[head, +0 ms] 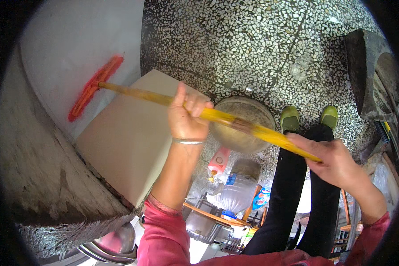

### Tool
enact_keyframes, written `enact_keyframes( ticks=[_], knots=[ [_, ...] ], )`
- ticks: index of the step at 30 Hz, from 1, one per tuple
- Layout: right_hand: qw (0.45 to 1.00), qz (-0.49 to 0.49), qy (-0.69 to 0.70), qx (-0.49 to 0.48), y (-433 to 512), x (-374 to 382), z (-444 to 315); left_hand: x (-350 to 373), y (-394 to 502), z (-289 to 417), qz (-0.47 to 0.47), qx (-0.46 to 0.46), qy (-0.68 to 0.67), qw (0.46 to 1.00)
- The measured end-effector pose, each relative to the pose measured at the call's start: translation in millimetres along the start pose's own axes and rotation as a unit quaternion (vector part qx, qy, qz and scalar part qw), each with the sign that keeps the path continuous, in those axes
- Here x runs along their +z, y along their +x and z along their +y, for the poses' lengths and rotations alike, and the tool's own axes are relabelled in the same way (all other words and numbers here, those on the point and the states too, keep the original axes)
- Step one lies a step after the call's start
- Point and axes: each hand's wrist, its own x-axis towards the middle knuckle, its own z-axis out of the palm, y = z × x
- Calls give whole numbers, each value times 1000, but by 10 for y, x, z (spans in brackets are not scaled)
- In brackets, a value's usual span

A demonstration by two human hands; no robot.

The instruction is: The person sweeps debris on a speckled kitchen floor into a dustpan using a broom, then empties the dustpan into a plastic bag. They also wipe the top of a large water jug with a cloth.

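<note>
My left hand (189,111) is closed around the middle of a yellow wooden handle (136,93), thumb pointing up along it. Near the handle's end, at the right, my right hand (329,158) grips it too. At the handle's far end, a long-handled brush with a red head (95,88) lies over a pale grey surface at the left; whether its bristles touch that surface I cannot tell. A beige board (129,133) sits beneath the handle. Under the handle, between my hands, stands a round worn container or stool (242,123); which of these it is, I cannot tell.
Speckled terrazzo floor (252,43) spreads ahead of my green shoes (290,116). A pink bottle (219,160) and a large clear plastic bottle (241,188) lie near the round object. A dark stone-like block (365,76) is at right, a rough wall edge (53,159) at left.
</note>
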Motion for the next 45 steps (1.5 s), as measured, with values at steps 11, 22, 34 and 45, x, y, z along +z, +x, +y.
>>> enact_keyframes(
  ticks=[11, 22, 34, 45],
  knots=[
    [994, -85, 74, -11, 276, 205, -176, -559, 68, 190, 77, -45, 2, 996],
    [951, -205, 228, 32, 107, 288, -521, -700, -449, 453, 118, 69, 138, 981],
    [979, -29, 200, -4, -371, -237, -217, 376, -486, -9, 34, 81, 154, 984],
    [989, 99, 110, -18, -573, 461, 58, 267, -52, -345, 11, -4, 167, 986]
  ],
)
